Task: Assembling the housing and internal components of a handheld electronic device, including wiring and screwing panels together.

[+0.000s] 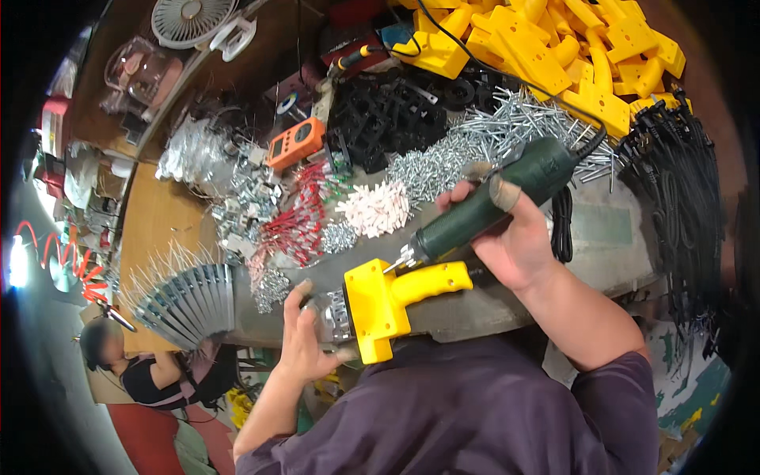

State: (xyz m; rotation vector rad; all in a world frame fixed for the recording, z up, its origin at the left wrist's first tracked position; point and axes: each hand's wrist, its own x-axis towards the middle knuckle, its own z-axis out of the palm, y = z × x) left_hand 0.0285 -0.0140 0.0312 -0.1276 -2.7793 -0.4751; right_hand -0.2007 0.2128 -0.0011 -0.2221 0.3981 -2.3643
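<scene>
Right hand (516,244) clamped on one green screwdriver (459,225), left hand (302,340) on one yellow-handled device (370,309) (one orange meter (296,143) beyond).

A dark green, barrel-shaped electric screwdriver (499,202) lies slantwise in the grip of the right hand (518,245), its cord end up and away beyond the fingers, its silver nose (406,257) pointing down toward the left hand (301,332). Between the hands sits a yellow plastic housing (376,305) with small holes in its upward face; its yellow handle (433,283) stretches toward the right hand. The left hand clasps the clear, silvery front piece (339,317) at the housing's other side. The slim bit (391,267) meets the housing near the handle's root; whether it sits in a hole is unclear.
</scene>
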